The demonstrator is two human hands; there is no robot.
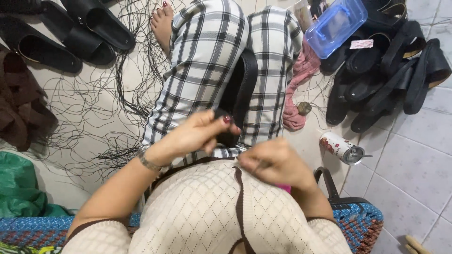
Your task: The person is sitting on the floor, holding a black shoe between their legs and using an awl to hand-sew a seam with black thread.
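A black sandal [242, 89] lies wedged between my knees, which are in checked black-and-white trousers [202, 70]. My left hand [195, 134] grips the sandal's near end with thumb and fingers closed on it. My right hand [275, 162] is closed close to my chest, just right of the sandal's heel; its fingers look pinched on something thin, too small to tell what. Loose black thread [108, 117] is strewn over the floor to the left of my legs.
A heap of black sandals [386, 75] lies at the right, with a clear blue plastic box [335, 26] on top. More black sandals [70, 33] lie at top left. A drink can [340, 147], a pink cloth [301, 84] and a green bag [19, 183] lie nearby.
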